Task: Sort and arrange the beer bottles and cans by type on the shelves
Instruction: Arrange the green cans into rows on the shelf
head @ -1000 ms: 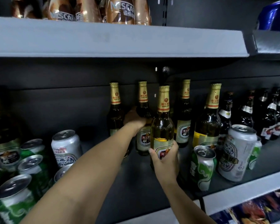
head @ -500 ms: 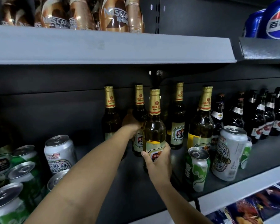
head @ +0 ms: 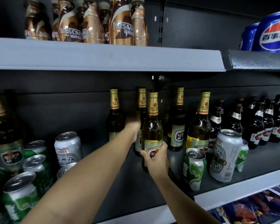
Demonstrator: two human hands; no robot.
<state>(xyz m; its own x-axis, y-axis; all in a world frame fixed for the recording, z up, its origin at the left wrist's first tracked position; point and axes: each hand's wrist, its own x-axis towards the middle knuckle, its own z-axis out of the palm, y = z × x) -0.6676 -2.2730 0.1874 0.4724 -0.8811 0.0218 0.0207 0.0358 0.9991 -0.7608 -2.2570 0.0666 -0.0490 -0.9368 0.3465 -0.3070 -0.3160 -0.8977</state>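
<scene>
A dark middle shelf [head: 257,160] crosses the frame. Gold-necked beer bottles [head: 176,120] stand upright at its centre, dark bottles [head: 265,120] at far right, green cans [head: 193,168] and white cans [head: 68,147] toward the front. The grey upper shelf [head: 103,57] carries coffee bottles [head: 120,21] and blue cola cans [head: 271,33].

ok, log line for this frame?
left hand: grips rear gold-foil bottle | right hand: grips front gold-foil bottle | both bottles upright on shelf

Upright gold-foiled brown beer bottles [head: 152,126] (cans [head: 68,149] alongside) on shelf [head: 233,188]
</scene>
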